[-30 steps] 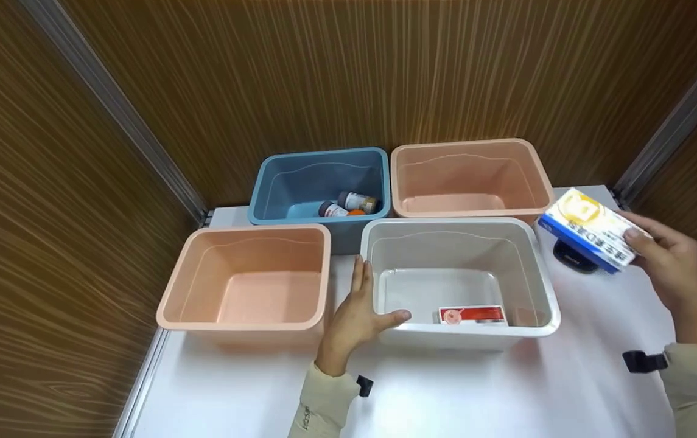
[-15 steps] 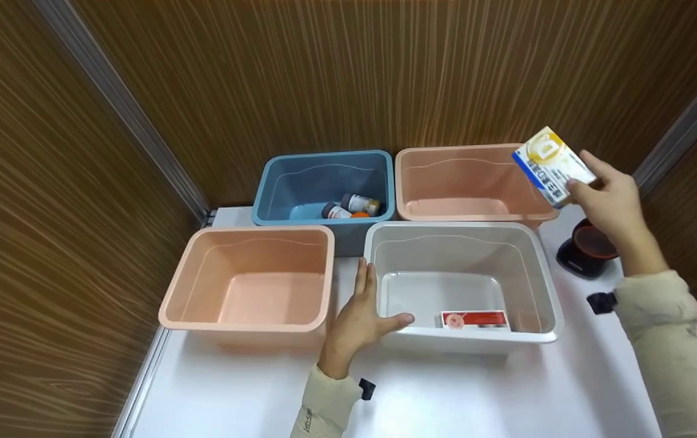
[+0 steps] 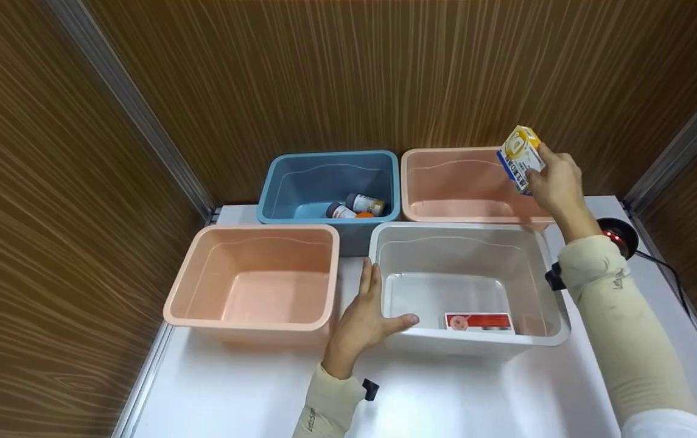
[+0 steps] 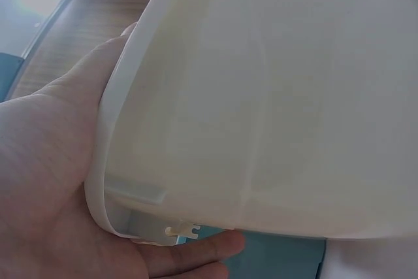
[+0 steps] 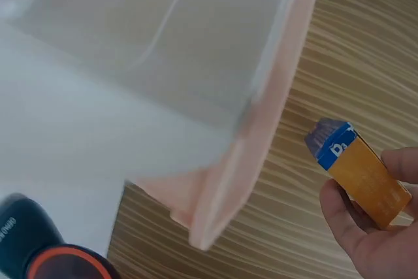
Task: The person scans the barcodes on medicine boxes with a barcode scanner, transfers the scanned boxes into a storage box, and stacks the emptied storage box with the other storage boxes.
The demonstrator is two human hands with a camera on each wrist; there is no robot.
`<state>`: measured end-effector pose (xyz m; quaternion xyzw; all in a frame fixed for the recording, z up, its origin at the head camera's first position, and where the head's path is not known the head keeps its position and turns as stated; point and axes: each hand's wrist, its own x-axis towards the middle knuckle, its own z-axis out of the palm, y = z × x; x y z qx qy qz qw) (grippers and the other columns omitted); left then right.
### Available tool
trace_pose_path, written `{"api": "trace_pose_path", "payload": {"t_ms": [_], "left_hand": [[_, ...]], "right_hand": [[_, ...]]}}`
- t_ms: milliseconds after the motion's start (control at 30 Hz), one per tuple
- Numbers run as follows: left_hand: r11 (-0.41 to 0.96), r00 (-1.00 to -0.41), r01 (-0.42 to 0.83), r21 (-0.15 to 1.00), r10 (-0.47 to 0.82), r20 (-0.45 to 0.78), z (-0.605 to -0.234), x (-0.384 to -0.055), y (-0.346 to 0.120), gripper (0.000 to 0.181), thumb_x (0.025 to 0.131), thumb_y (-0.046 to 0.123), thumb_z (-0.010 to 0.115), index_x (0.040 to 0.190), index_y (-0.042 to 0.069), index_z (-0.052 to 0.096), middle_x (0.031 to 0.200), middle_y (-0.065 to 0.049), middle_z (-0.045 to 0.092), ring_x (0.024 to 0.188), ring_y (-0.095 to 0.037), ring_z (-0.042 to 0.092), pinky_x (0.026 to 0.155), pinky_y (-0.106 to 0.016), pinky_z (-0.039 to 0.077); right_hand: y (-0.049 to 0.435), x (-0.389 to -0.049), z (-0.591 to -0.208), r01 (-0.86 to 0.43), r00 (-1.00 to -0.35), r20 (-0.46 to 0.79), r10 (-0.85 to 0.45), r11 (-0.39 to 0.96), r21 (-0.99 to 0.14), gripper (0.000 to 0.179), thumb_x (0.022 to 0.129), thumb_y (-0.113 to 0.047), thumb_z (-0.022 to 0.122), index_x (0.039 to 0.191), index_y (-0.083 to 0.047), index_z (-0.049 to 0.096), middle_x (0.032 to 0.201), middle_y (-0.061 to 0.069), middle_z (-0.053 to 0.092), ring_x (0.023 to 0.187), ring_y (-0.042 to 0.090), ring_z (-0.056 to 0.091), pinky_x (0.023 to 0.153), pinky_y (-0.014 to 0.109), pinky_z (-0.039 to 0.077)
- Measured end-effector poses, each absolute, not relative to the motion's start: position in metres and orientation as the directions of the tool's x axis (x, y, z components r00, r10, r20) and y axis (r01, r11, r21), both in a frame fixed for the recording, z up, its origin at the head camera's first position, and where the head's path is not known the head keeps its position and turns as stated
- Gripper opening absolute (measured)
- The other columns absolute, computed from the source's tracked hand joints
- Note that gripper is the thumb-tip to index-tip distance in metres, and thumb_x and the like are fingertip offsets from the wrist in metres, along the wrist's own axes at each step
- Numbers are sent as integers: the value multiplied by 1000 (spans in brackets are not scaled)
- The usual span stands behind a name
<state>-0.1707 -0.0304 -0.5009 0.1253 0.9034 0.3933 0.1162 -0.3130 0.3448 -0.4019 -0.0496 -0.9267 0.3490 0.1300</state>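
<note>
My right hand [image 3: 558,182] pinches a small medicine box [image 3: 518,159] between thumb and fingers, tilted over the right end of the back pink bin [image 3: 448,176]. Its faces are white and yellow with a blue band; an orange side and a blue "D3" end show on the box [image 5: 366,178] in the right wrist view. My left hand [image 3: 360,328] rests against the front left corner of the white bin [image 3: 445,255], fingers straight along its side and thumb at the front rim. A red and white box [image 3: 479,321] lies inside that bin.
A blue bin [image 3: 311,182] at the back holds several bottles [image 3: 365,204], one with an orange cap. Another pink bin [image 3: 263,298] stands front left. A black device [image 3: 619,237] with red lights and a cable [image 3: 668,267] stands right. Wood-grain walls [image 3: 348,79] enclose the table.
My right hand has carried the medicine box up and left from above the black device to over the back pink bin. My left hand stays at the white bin's corner.
</note>
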Motion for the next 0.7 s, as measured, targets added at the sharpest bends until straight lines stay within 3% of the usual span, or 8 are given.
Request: {"api": "trace_pose_path", "payload": {"t_ms": [200, 433, 633, 700], "left_hand": [[645, -942, 120, 755, 313, -118, -500, -170, -28, 130, 73, 71, 77, 163, 13, 4, 169, -1, -10, 141, -37, 39, 106, -49, 43], [649, -940, 122, 751, 320, -123, -501, -170, -28, 128, 75, 69, 78, 163, 13, 4, 169, -1, -11, 141, -36, 39, 106, -48, 43], [649, -941, 136, 749, 320, -107, -502, -171, -29, 127, 76, 66, 79, 163, 11, 5, 169, -2, -10, 138, -36, 42, 105, -47, 44], [646, -943, 134, 751, 317, -105, -502, -171, -29, 127, 76, 66, 79, 163, 12, 5, 169, -2, -9, 138, -36, 43, 104, -48, 44]], "right_hand": [[346, -326, -418, 43, -961, 179, 212, 750, -660, 63, 99, -5, 55, 157, -1, 30, 131, 39, 41, 118, 51, 42, 103, 62, 35], [346, -333, -439, 35, -962, 188, 196, 775, -631, 53, 96, -4, 59, 147, 4, 45, 119, 39, 44, 114, 54, 43, 99, 66, 34], [346, -336, -447, 27, -967, 183, 176, 788, -615, 45, 94, -4, 63, 135, 8, 48, 119, 39, 45, 115, 56, 43, 100, 67, 33], [346, -337, -448, 39, -970, 164, 179, 782, -622, 51, 94, -4, 62, 141, 7, 47, 120, 39, 44, 116, 56, 42, 101, 67, 33]]}}
